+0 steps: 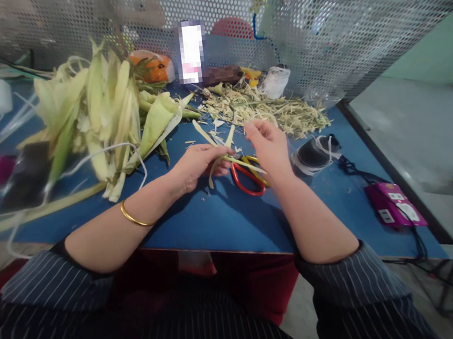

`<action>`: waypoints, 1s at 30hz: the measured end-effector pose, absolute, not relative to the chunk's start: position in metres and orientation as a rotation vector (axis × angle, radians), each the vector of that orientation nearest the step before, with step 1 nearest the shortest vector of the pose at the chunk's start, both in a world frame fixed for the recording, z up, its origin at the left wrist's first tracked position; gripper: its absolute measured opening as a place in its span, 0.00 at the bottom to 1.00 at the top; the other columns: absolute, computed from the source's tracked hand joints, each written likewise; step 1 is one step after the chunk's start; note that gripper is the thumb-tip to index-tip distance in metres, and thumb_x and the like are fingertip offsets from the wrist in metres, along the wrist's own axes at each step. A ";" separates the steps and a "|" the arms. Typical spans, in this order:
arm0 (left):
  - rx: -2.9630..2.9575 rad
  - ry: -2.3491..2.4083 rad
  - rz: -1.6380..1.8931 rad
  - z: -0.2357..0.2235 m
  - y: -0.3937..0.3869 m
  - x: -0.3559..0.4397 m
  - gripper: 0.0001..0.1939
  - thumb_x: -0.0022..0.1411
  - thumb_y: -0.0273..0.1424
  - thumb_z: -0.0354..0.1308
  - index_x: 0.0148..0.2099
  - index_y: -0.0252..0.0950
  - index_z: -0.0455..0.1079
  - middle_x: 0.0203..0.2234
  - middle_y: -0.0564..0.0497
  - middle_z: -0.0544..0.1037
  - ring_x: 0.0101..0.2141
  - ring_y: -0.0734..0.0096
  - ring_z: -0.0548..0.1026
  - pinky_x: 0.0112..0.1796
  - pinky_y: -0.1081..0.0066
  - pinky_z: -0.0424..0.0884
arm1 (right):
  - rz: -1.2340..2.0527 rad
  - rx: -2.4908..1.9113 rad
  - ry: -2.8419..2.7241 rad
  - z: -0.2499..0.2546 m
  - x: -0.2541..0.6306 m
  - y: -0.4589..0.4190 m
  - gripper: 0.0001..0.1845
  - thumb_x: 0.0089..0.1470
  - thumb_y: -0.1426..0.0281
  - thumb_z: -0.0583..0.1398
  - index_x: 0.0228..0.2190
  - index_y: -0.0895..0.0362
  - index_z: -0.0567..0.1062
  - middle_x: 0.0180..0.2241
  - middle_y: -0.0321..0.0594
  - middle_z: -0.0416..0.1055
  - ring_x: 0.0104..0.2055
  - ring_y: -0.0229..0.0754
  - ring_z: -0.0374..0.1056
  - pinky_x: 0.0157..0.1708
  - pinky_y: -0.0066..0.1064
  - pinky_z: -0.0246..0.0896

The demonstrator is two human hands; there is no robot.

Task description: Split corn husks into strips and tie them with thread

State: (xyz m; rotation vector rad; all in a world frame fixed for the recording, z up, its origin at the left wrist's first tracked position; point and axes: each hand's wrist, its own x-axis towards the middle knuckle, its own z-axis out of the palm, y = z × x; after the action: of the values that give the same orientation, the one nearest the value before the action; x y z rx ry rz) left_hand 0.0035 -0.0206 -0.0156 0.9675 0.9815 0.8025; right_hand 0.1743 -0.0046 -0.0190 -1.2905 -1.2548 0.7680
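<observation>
My left hand [207, 163] is closed in a pinch on narrow pale green corn husk strips [229, 136], which cross and stick out on several sides of its fingers. One strip runs right, to beneath the heel of my right hand [269, 146]. That hand is raised a little, thumb and fingertips pressed together; whatever may be between them is too small to make out. Below and between both hands lie scissors with red and yellow handles [249, 191] on the blue table [216, 224]. Their blades are partly hidden by my left hand and the strips.
A large bunch of corn husks [106, 106] lies at left, with a white cable [126, 144] over it. Husk scraps [268, 106] are heaped behind my hands. A dark cord-wrapped object [314, 155] and a purple box [394, 206] are at right. A perforated metal screen [225, 2] borders the back.
</observation>
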 end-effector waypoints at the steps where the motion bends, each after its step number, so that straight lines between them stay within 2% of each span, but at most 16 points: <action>1: 0.963 0.988 0.806 -0.016 -0.019 0.002 0.10 0.63 0.33 0.61 0.41 0.32 0.80 0.26 0.48 0.81 0.23 0.78 0.75 0.32 0.74 0.75 | 0.961 -1.295 -1.216 -0.019 0.175 -0.004 0.15 0.50 0.56 0.67 0.28 0.55 0.76 0.28 0.36 0.70 0.29 0.37 0.64 0.34 0.32 0.62; 4: 1.001 0.990 0.753 -0.016 -0.017 0.000 0.11 0.63 0.35 0.62 0.39 0.32 0.79 0.27 0.47 0.82 0.23 0.77 0.76 0.30 0.75 0.75 | 1.439 -1.174 -1.210 -0.019 0.172 -0.007 0.21 0.41 0.53 0.72 0.23 0.57 0.75 0.20 0.33 0.65 0.22 0.33 0.58 0.25 0.29 0.56; 6: 1.022 0.991 0.704 -0.016 -0.018 0.000 0.12 0.64 0.36 0.60 0.38 0.32 0.79 0.27 0.48 0.82 0.22 0.76 0.77 0.29 0.75 0.75 | 1.501 -1.089 -1.209 -0.020 0.168 -0.010 0.22 0.37 0.55 0.75 0.20 0.57 0.74 0.17 0.31 0.62 0.21 0.32 0.56 0.23 0.27 0.52; 9: 1.000 0.983 0.691 -0.016 -0.019 0.002 0.12 0.65 0.35 0.58 0.37 0.32 0.77 0.24 0.49 0.81 0.21 0.75 0.77 0.28 0.75 0.75 | 1.446 -1.068 -1.175 -0.022 0.165 -0.012 0.22 0.37 0.57 0.75 0.17 0.57 0.71 0.16 0.31 0.62 0.20 0.31 0.56 0.22 0.26 0.50; 12: 0.988 0.946 0.728 -0.016 -0.020 0.003 0.10 0.63 0.33 0.60 0.35 0.31 0.77 0.22 0.49 0.80 0.21 0.75 0.77 0.29 0.75 0.75 | 1.362 -1.069 -1.156 -0.025 0.164 -0.010 0.19 0.40 0.60 0.74 0.17 0.57 0.72 0.17 0.32 0.64 0.20 0.31 0.57 0.22 0.27 0.50; 16: 1.054 0.909 0.759 -0.016 -0.021 0.004 0.10 0.61 0.31 0.63 0.32 0.28 0.77 0.22 0.47 0.80 0.21 0.75 0.77 0.30 0.75 0.75 | 1.213 -1.098 -1.138 -0.027 0.164 -0.008 0.18 0.42 0.63 0.71 0.16 0.56 0.70 0.16 0.30 0.62 0.19 0.30 0.54 0.21 0.27 0.48; 21: 1.138 0.890 0.791 -0.016 -0.023 0.006 0.09 0.62 0.28 0.61 0.31 0.28 0.77 0.21 0.47 0.80 0.21 0.74 0.77 0.29 0.75 0.74 | 1.104 -1.117 -1.124 -0.029 0.162 -0.007 0.18 0.44 0.64 0.69 0.15 0.56 0.68 0.16 0.29 0.60 0.21 0.31 0.54 0.22 0.27 0.51; 24: 1.059 0.922 0.846 -0.016 -0.021 0.005 0.08 0.62 0.30 0.63 0.34 0.29 0.78 0.23 0.47 0.80 0.22 0.74 0.78 0.30 0.73 0.76 | 1.042 -1.104 -1.122 -0.030 0.162 -0.005 0.15 0.47 0.63 0.67 0.18 0.56 0.71 0.18 0.30 0.63 0.22 0.31 0.56 0.24 0.27 0.53; 27: 0.889 0.940 0.959 -0.016 -0.015 0.002 0.08 0.63 0.30 0.63 0.40 0.30 0.79 0.27 0.46 0.82 0.25 0.74 0.79 0.34 0.72 0.77 | 1.056 -1.171 -1.107 -0.031 0.164 -0.002 0.10 0.50 0.64 0.65 0.24 0.56 0.74 0.23 0.33 0.69 0.24 0.33 0.62 0.27 0.28 0.59; 30: 0.796 0.865 1.064 -0.016 -0.008 -0.002 0.05 0.61 0.27 0.65 0.38 0.29 0.79 0.32 0.44 0.83 0.31 0.72 0.81 0.39 0.70 0.77 | 1.116 -1.257 -1.115 -0.032 0.163 -0.003 0.08 0.48 0.65 0.66 0.25 0.56 0.74 0.24 0.34 0.70 0.24 0.34 0.65 0.30 0.30 0.63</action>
State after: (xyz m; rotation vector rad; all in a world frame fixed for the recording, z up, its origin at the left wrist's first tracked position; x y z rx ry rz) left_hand -0.0018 -0.0080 -0.0162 0.7959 0.8648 1.0643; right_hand 0.1633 -0.0025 -0.0317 -1.2569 -1.1150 1.1158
